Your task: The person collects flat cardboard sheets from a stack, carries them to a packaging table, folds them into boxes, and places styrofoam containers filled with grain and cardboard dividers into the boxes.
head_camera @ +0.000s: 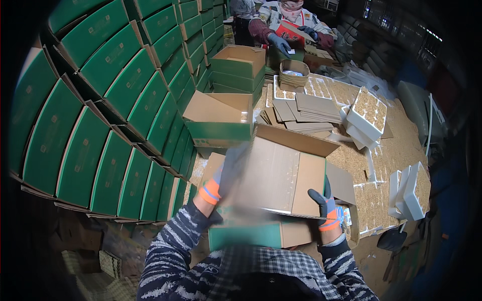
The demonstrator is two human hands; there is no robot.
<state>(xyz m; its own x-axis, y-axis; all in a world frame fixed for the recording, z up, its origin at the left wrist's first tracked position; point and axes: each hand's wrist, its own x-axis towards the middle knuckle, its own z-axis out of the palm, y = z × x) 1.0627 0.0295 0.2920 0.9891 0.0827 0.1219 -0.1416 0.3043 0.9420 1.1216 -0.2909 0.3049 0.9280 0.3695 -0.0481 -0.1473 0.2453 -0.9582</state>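
Note:
A cardboard box (271,177) is held tilted before me, its brown inside facing up. My right hand (325,205), in a grey glove with an orange cuff, grips its right wall, thumb inside. My left hand (231,171), gloved alike and blurred by motion, is at the box's left side; its exact hold cannot be told. Under the held box lies a green and brown carton (244,235). A green carton (222,129) with a raised flap stands just beyond. Flat cardboard sheets (312,109) lie in a loose pile behind the held box.
Stacked green cartons (124,71) form a wall on the left. White foam trays (367,113) with granular filling lean at the right, others (414,192) nearer. A small cardboard container (293,75) holds packets. Across the work surface stands a co-worker (290,26) in blue gloves.

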